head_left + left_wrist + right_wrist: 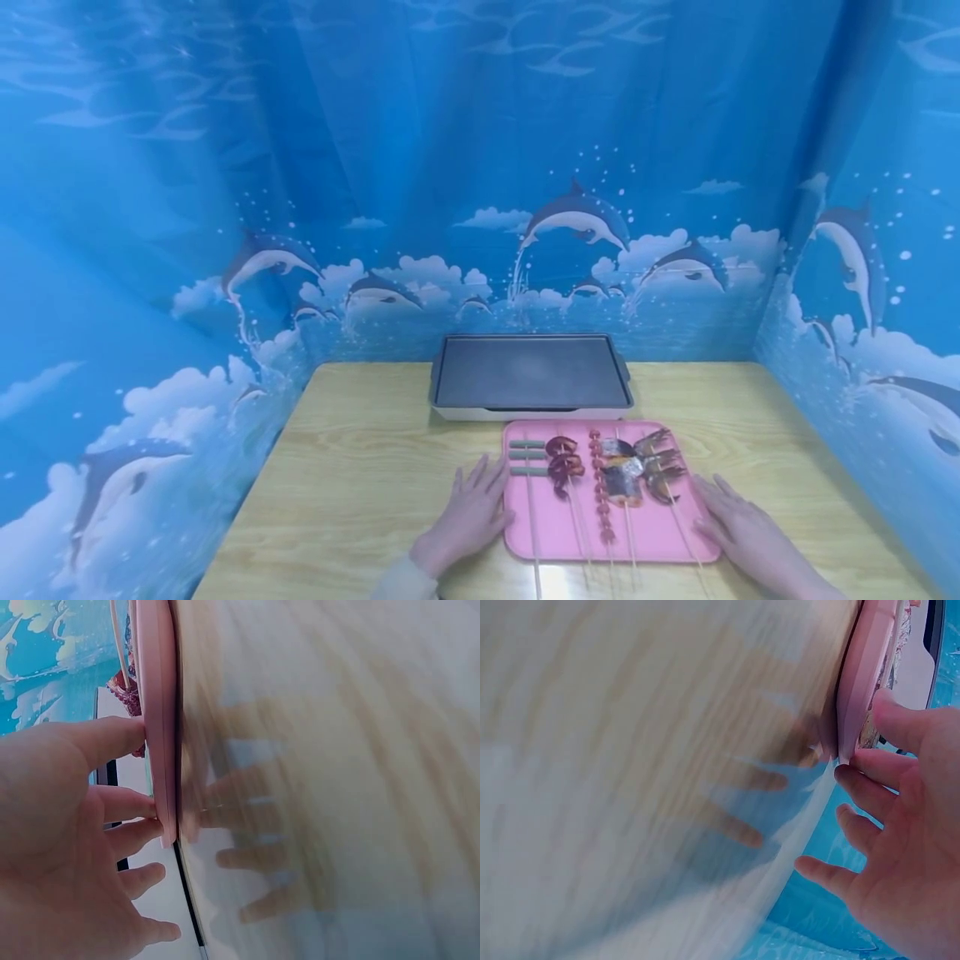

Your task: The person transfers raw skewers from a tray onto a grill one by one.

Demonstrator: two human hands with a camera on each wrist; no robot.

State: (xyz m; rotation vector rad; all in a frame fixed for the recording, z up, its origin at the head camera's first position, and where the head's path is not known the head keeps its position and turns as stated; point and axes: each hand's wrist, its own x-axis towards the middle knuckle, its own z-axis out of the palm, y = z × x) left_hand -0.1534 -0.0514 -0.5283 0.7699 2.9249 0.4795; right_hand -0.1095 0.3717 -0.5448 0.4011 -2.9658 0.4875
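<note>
A pink tray (553, 533) lies on the table with several food skewers across it, their sticks passing over its front edge. From left to right they carry green bars (527, 455), dark red curled pieces (564, 467), small red lumps (601, 492), silvery chunks (624, 482) and brownish shrimp-like pieces (662, 475). My left hand (468, 517) touches the tray's left side with fairly straight, spread fingers; in the left wrist view, thumb and two fingertips meet the tray wall (159, 712). On the opposite side, my right hand (742, 533) likewise touches the tray with extended fingers.
Behind the tray stands a rectangular griddle (532, 371) with a dark flat top and pale base. The wooden table (360, 467) reaches a blue dolphin-print curtain (420, 167) at the back and both sides.
</note>
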